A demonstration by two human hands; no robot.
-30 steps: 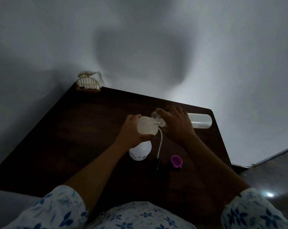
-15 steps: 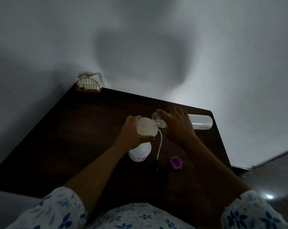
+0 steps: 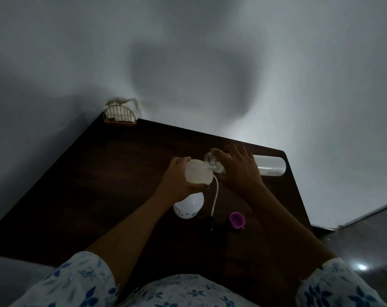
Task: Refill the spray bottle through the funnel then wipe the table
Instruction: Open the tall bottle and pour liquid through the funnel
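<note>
Seen from the head camera, the left hand is wrapped around a translucent white funnel that sits on top of the white spray bottle, which stands upright on the dark wooden tabletop. The funnel's bowl holds pale, cloudy liquid. The right hand grips a clear bottle tipped nearly level, its open mouth at the funnel's rim and liquid running from it into the bowl. Only the neck of the clear bottle shows past the fingers. Just right of the spray bottle lies its dark sprayer head with a thin white dip tube curving up toward the hands. A small purple cap rests open side up near it. Behind the right hand a white cylinder lies on its side by the tabletop's far right corner. In the far left corner stands a small gold wire holder containing pale napkins or tissue. The tabletop fits into a corner of plain grey-white walls, where a broad shadow falls. Grey floor shows at right, with one bright reflection. Blue-flowered white sleeves cover the person's upper arms.
</note>
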